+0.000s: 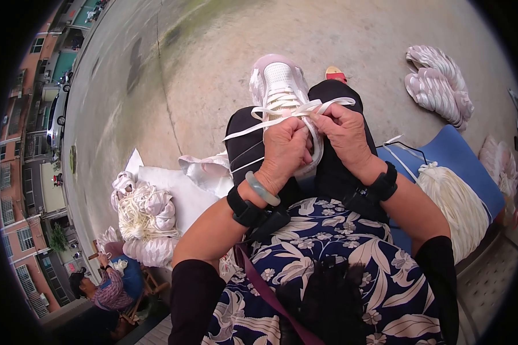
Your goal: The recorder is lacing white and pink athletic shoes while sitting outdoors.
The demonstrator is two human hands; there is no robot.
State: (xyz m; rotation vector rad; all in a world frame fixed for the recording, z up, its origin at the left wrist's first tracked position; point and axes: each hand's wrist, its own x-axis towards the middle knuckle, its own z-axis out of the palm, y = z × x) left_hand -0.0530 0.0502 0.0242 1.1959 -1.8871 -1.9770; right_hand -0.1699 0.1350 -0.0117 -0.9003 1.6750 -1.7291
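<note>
A white and pale pink sneaker [278, 77] rests on my lap between my knees, its toe pointing away from me. White shoelace [282, 99] criss-crosses its front. Over the upper part of the lacing, my left hand [283, 150] is closed with its fingers curled in, pinching the lace. Close beside it, my right hand [344, 133] pinches the lace between thumb and forefinger. One loop of lace sticks out above the right hand, and a loose end trails left over my dark trouser leg. The fingertips of the left hand are partly hidden.
To the left lie piled pinkish-white shoes and tangled laces [141, 213] by a white sheet [175, 187]. At right, a thick bundle of white laces [451, 201] hangs over a blue surface [457, 152]. Stacked shoes [440, 86] lie on the concrete. Another person [112, 287] sits lower left.
</note>
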